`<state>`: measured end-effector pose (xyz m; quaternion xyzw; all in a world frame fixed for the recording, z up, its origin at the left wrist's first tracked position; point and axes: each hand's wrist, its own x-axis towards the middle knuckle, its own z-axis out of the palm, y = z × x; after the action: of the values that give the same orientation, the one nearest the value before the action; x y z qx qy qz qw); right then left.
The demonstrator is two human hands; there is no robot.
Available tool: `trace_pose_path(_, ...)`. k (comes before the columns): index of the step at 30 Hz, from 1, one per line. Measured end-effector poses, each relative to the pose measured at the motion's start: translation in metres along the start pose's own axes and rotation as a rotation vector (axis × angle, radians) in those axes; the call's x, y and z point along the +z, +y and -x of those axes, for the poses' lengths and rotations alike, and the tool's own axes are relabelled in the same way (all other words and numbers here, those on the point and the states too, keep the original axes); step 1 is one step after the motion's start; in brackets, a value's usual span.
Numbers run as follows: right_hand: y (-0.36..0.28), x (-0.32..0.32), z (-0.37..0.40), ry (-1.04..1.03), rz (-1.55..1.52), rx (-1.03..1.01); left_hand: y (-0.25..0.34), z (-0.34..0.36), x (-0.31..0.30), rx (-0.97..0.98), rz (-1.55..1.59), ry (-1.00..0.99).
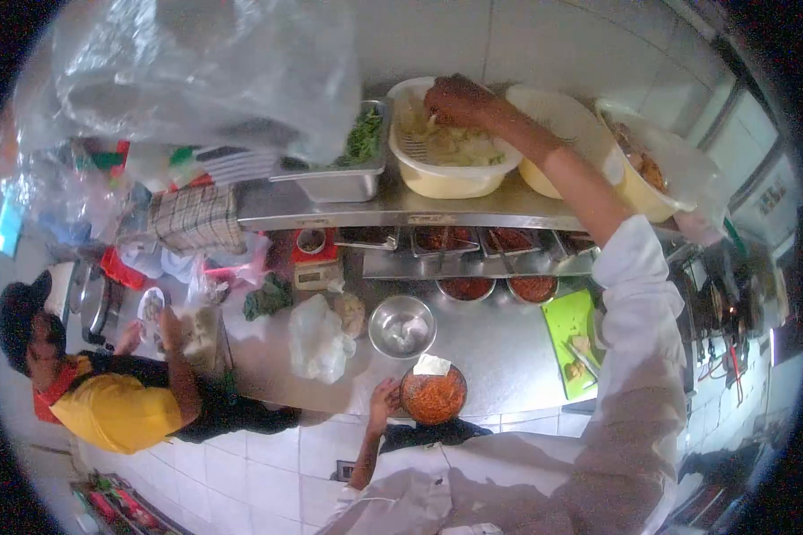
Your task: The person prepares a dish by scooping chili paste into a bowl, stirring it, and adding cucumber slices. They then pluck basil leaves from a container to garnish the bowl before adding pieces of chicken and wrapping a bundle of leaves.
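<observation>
My left hand point(384, 404) is at the table's front edge, fingers curled against the left side of a round bowl point(434, 406) of red-orange shredded food. A flat white piece point(432, 365) lies at the bowl's far rim. Up on the shelf, my right hand point(459, 101) reaches into a pale yellow tub point(451, 181) of light shredded food point(455, 147). Its fingers are closed and partly hidden, so what they grip does not show clearly. A metal bowl point(402, 327) with something whitish inside stands just beyond the red food.
A co-worker point(125, 401) in yellow works at the left. Beside the metal bowl lies a clear plastic bag point(319, 339). A green cutting board point(573, 343) is at right. Trays of red sauce point(442, 239) sit under the shelf point(330, 209), which carries a metal pan of greens point(339, 183).
</observation>
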<state>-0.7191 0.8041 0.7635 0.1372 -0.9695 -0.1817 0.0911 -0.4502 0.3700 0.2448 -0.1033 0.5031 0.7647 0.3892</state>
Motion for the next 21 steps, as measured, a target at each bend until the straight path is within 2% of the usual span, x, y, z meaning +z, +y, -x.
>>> trace_pose_path(3,0.004,-0.008,-0.011,-0.009,-0.053,0.075,-0.003,0.000,-0.005,0.043,0.086,-0.014)
trace_pose_path(5,0.015,0.000,-0.018,-0.007,-0.074,0.105,0.002,0.004,0.003,0.088,0.036,0.000)
trace_pose_path(7,0.020,0.015,-0.019,0.104,-0.103,-0.054,0.004,0.005,0.005,0.066,0.020,0.012)
trace_pose_path(8,0.020,0.019,-0.021,0.108,-0.100,-0.054,0.006,0.003,0.004,0.047,0.002,0.026)
trace_pose_path(10,0.014,0.016,-0.024,-0.168,-0.041,0.099,0.008,0.003,0.000,0.045,0.007,0.002)
trace_pose_path(11,0.009,0.009,-0.024,-0.165,-0.039,0.097,0.007,0.004,-0.003,0.035,0.010,-0.022)
trace_pose_path(13,-0.002,-0.004,-0.027,-0.322,0.005,0.148,0.006,0.001,-0.006,0.043,-0.016,-0.027)
trace_pose_path(14,-0.010,-0.004,-0.035,-0.325,0.003,0.156,0.005,0.000,-0.006,0.047,-0.042,-0.035)
trace_pose_path(16,-0.025,-0.001,-0.048,-0.320,0.089,0.217,0.004,0.001,-0.006,0.082,-0.047,-0.066)
trace_pose_path(17,-0.029,0.006,-0.041,-0.105,-0.148,0.270,0.005,0.001,-0.006,0.125,-0.043,-0.091)
trace_pose_path(21,-0.016,0.030,-0.047,-0.025,-0.179,0.354,0.010,0.002,-0.007,0.044,0.084,-0.117)
